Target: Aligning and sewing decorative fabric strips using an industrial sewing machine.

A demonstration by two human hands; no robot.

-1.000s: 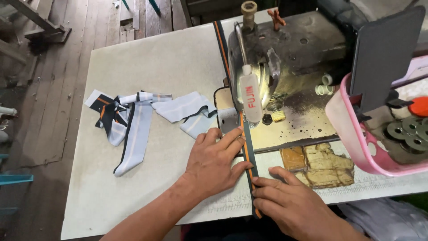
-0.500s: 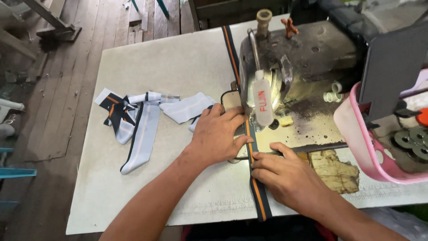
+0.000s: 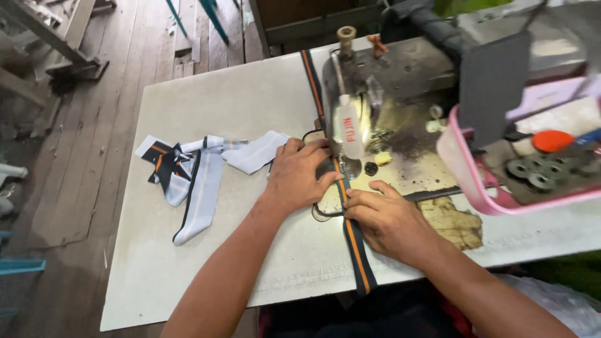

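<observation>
Strap (image 3: 358, 247) has fed forward under the machine (image 3: 400, 81); left hand (image 3: 299, 178) presses it flat beside the needle, right hand (image 3: 391, 219) pinches it nearer, both shifted up.

A pale worktable (image 3: 206, 100) stands on a worn wooden plank floor (image 3: 56, 163).

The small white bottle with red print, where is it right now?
In the head view, the small white bottle stands on the sewing machine bed, just beyond the left hand and right beside the dark striped band, left of the pink basket.
</observation>
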